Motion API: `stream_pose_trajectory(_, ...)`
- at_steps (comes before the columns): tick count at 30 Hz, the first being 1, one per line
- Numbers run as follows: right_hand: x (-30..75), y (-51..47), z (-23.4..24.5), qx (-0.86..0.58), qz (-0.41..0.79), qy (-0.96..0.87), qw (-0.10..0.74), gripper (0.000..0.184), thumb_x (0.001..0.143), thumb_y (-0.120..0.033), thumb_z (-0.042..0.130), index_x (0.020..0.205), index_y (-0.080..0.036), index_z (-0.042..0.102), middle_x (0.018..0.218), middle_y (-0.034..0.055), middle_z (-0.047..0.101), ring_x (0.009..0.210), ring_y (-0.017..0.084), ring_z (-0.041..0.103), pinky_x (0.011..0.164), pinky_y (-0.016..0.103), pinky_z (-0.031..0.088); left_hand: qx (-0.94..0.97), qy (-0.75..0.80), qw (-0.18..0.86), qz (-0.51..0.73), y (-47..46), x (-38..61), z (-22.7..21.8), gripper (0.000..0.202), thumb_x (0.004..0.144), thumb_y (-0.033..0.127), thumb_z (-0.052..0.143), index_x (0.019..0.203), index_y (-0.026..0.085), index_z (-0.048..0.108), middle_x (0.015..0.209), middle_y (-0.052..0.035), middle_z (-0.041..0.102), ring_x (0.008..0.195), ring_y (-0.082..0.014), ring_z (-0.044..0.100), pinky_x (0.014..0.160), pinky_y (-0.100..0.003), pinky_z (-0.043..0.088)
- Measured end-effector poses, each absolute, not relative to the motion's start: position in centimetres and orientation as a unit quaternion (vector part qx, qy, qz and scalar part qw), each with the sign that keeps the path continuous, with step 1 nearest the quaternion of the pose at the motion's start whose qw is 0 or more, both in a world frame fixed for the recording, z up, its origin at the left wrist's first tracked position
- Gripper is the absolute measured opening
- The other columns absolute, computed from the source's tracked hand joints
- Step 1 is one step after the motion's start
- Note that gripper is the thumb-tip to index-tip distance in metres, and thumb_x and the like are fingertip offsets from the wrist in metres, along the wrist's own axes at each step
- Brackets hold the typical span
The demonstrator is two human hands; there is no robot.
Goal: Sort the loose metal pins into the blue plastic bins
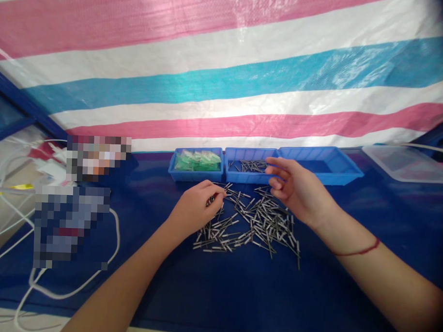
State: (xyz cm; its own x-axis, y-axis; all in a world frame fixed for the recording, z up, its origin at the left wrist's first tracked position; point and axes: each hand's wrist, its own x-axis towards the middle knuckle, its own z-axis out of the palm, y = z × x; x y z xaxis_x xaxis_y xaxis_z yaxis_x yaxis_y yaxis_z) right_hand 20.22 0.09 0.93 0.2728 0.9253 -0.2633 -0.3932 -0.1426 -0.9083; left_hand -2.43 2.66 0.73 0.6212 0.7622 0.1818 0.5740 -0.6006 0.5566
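A loose pile of silver blind rivets (266, 221) with long thin stems lies spread over the blue table. My left hand (198, 204) is closed at the pile's left side, thumb and fingers pinched together, with a few rivets showing at the fingers. My right hand (297, 188) hangs over the front edge of the middle blue bin (243, 178), its fingers loosely bent and apart, and nothing shows between them. More rivets (253, 166) lie inside that bin, partly hidden behind the right hand.
Left of the middle bin, a blue bin (195, 176) holds green and clear small bags (200, 160). Another blue bin (337, 179) stands to the right, beside a translucent lid (399, 165). White cables (117, 235) and blurred-out items occupy the left. Striped sheeting (224, 84) hangs behind.
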Motion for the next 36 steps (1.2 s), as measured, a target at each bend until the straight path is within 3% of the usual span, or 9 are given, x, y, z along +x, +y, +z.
stream_pose_trajectory(6,19.6,-2.2,0.2,-0.525,0.531,-0.301,0.593,0.020,0.071,-0.028,0.064,0.089,-0.020,0.062,0.074,-0.0025,0.053,0.049,0.006,0.039,0.038,0.019,0.024,0.918,0.347,0.149,0.119,2.8,-2.4,1.0,0.025,0.088,0.021,0.044,0.091,0.016,0.068,0.095,-0.0067,0.065,0.087,-0.0177,0.060,0.080,-0.027,0.045)
stream_pose_trajectory(11,19.1,-3.0,0.8,-0.531,0.522,-0.357,0.564,0.014,0.074,-0.029,0.062,0.082,-0.018,0.062,0.070,-0.0014,0.052,0.050,0.007,0.038,0.041,0.020,0.026,0.901,0.409,0.131,0.064,3.3,-4.3,3.1,0.025,0.087,0.026,0.044,0.088,0.020,0.068,0.088,-0.0037,0.065,0.079,-0.0175,0.060,0.074,-0.027,0.043)
stream_pose_trajectory(20,18.3,-3.4,0.3,-0.559,0.483,-0.456,0.496,0.015,0.078,-0.030,0.058,0.083,-0.017,0.063,0.066,-0.0006,0.054,0.050,0.008,0.042,0.043,0.021,0.029,0.861,0.429,0.264,-0.074,2.3,-7.0,5.2,0.015,0.077,0.032,0.056,0.079,0.023,0.068,0.075,0.0018,0.065,0.065,-0.0138,0.057,0.056,-0.022,0.036)
stream_pose_trajectory(27,17.9,-3.9,-0.2,-0.567,0.376,-0.606,0.412,0.018,0.083,-0.031,0.053,0.086,-0.019,0.066,0.066,0.0009,0.059,0.057,0.013,0.050,0.050,0.024,0.038,0.848,0.464,0.245,-0.072,3.1,-7.6,3.9,0.023,0.074,0.041,0.062,0.088,0.023,0.065,0.077,0.0007,0.066,0.065,-0.0149,0.058,0.056,-0.022,0.037)
stream_pose_trajectory(36,17.6,-4.0,-0.4,-0.572,0.324,-0.664,0.357,0.020,0.086,-0.028,0.049,0.086,-0.019,0.067,0.079,0.0025,0.068,0.063,0.014,0.057,0.056,0.025,0.042,0.883,0.438,0.168,-0.018,3.0,-5.4,2.5,0.032,0.086,0.047,0.052,0.109,0.026,0.062,0.092,-0.0028,0.063,0.075,-0.0183,0.060,0.068,-0.026,0.043)
